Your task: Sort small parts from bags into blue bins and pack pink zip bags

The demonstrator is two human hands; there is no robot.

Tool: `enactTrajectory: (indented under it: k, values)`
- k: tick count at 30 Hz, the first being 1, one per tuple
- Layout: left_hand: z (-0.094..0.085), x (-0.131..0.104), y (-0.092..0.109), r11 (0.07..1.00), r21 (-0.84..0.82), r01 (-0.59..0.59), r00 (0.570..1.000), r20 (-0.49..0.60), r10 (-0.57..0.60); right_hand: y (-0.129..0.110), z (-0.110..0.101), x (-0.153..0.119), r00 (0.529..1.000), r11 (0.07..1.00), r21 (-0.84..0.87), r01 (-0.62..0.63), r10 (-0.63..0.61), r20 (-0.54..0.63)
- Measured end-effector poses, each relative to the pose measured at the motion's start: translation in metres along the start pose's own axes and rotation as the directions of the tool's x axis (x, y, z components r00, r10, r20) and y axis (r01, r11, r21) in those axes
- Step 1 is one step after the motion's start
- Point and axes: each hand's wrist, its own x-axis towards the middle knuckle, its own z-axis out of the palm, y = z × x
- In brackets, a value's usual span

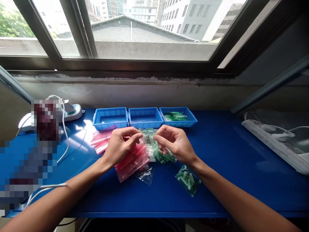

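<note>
My left hand [122,141] and my right hand [175,143] face each other over the blue table, thumbs pinched against forefingers. Between their fingertips is a small clear plastic bag [149,132] with slim metal pieces showing inside. Under my left hand lies a stack of pink plastic bags [132,162], with another pink pile [100,141] behind the wrist. A green bag [165,157] lies below my right fingers, beside silvery packets [151,151]. One clear bag of small dark parts [146,175] rests nearer me. By my right wrist sits a green bag of metal pieces [188,180].
Along the wall stand a left blue tray [109,125], a middle blue tray [146,124] and a right blue tray [180,123] holding green bags. Power strips with white cables lie at the left [74,112] and right [277,141]. A window is behind.
</note>
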Motion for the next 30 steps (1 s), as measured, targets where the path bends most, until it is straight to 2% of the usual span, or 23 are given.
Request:
enactTrajectory:
  k: [4,8,12,15,18,23,30]
  values:
    - [0.0,0.0,0.001,0.999,0.043,-0.011,1.0,-0.027,0.012,0.002,0.0,0.001,0.999,0.999,-0.011,-0.038,0.038,-0.012]
    - [0.001,-0.002,-0.002,1.0,-0.005,-0.001,1.0,-0.021,0.001,0.004,-0.001,0.001,0.999,0.999,-0.018,-0.044,0.044,-0.015]
    - [0.0,-0.004,-0.005,0.996,0.036,-0.086,0.995,-0.041,0.087,0.006,0.0,-0.001,0.997,0.998,-0.031,0.063,-0.064,-0.034]
    - [0.0,-0.005,-0.005,0.977,0.125,-0.172,0.982,-0.055,0.18,0.008,0.001,-0.002,0.976,0.975,-0.122,0.188,-0.2,-0.091]
    - [0.0,-0.006,-0.005,0.96,0.171,-0.223,0.969,-0.065,0.237,0.01,0.001,-0.004,0.955,0.943,-0.21,0.257,-0.281,-0.096]
    - [0.001,-0.006,-0.007,0.931,0.208,-0.301,0.947,-0.052,0.318,0.015,-0.001,-0.006,0.932,0.907,-0.273,0.322,-0.354,-0.077]
    - [0.001,-0.007,-0.011,0.917,0.235,-0.323,0.939,-0.044,0.342,0.014,0.0,-0.009,0.929,0.878,-0.357,0.318,-0.364,-0.068]
